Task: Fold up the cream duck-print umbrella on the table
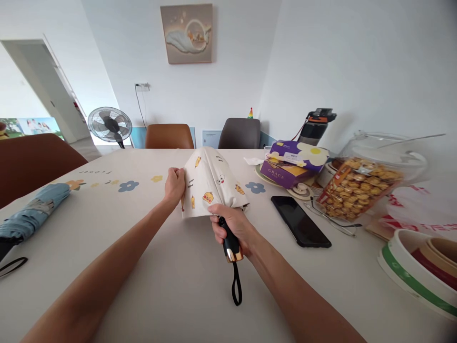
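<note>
A cream umbrella (210, 178) with yellow chick prints is held over the table, its fabric loose and partly folded. My right hand (233, 226) is closed around its black handle, which has a gold-coloured end and a black wrist strap (236, 286) hanging down. My left hand (174, 186) pinches the left edge of the umbrella's fabric. To the far left lies a second umbrella (39, 209), light blue and folded, with a black handle and strap.
Right of my hands lie a black phone (302, 221) and eyeglasses (335, 221). Behind them stand a purple box (282, 172), a clear jar of snacks (360, 186) and a dark bottle (314, 126). Tape rolls (403, 267) sit at the right edge. Chairs (169, 136) line the far side.
</note>
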### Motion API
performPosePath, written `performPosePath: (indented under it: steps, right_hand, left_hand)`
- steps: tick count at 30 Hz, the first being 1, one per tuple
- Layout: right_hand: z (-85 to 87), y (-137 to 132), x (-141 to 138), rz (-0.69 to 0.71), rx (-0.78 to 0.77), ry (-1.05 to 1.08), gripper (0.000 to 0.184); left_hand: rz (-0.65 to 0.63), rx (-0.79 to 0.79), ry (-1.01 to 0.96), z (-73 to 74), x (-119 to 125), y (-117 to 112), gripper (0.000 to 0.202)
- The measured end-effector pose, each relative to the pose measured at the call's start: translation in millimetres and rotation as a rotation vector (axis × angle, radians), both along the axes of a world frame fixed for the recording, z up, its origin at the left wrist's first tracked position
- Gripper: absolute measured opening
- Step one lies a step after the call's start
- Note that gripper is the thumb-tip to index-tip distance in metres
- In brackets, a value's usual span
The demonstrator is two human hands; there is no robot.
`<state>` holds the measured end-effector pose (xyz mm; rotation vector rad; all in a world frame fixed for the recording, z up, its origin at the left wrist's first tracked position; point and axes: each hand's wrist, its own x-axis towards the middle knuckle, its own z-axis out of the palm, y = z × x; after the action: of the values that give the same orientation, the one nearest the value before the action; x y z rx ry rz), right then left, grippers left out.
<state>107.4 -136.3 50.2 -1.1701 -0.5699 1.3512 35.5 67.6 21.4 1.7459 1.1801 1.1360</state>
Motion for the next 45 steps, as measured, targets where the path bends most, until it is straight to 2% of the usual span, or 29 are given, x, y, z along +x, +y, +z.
performPosePath:
  steps: [3, 5, 8, 10, 12, 16, 20, 25, 29, 33, 39, 45]
  right_hand:
    - [-1.8, 2.4, 2.9, -0.119, 0.004, -0.038, 0.023]
    - [-2.0, 3.6, 3.0, -0.183, -0.015, -0.062, 0.021]
    - [-2.7, 4.7, 0.3, -0.206, -0.031, -0.113, 0.021]
    - [-4.2, 4.9, -2.8, -0.182, -0.034, -0.156, 0.020]
    - [-6.3, 4.9, -5.8, -0.149, -0.032, -0.182, 0.018]
    - [-11.1, 5.4, -8.9, -0.071, -0.027, -0.182, 0.017]
    - [-15.5, 6.7, -9.2, -0.006, -0.014, -0.187, 0.018]
    - [-17.4, 6.8, -10.5, 0.002, 0.019, -0.158, 0.016]
    - [-16.7, 5.6, -9.2, 0.063, 0.054, -0.079, 0.029]
    - [-16.3, 5.3, -7.9, 0.121, 0.025, 0.031, 0.023]
    - [-16.3, 4.2, -16.7, 0.181, -0.061, 0.088, 0.017]
    - [-17.6, 3.0, -20.4, 0.234, -0.100, 0.091, 0.016]
  left_hand:
    - [0.040, 0.152, -0.081, 10.5, 4.3, -16.0, 0.015]
    - [-0.045, 0.178, -0.142, 17.2, 8.8, -34.1, 0.015]
    - [-0.366, -0.052, -0.151, 25.6, 15.8, -63.2, 0.031]
    - [-0.459, -0.206, -0.151, 30.0, 18.7, -77.5, 0.039]
    - [-0.502, -0.371, -0.214, 33.8, 19.7, -85.4, 0.039]
    - [-0.532, -0.721, -0.467, 39.4, 19.0, -87.6, 0.039]
    - [-0.509, -0.917, -0.633, 39.5, 18.7, -85.1, 0.040]
    - [-0.429, -0.897, -0.691, 35.4, 17.1, -82.6, 0.040]
    - [-0.512, -0.917, -0.700, 32.4, 16.1, -80.4, 0.043]
    - [-0.562, -0.897, -0.697, 34.3, 15.2, -73.1, 0.043]
    - [-0.468, -0.827, -0.724, 38.9, 7.1, -45.1, 0.036]
    - [-0.324, -0.790, -0.703, 32.5, 1.2, -25.1, 0.026]
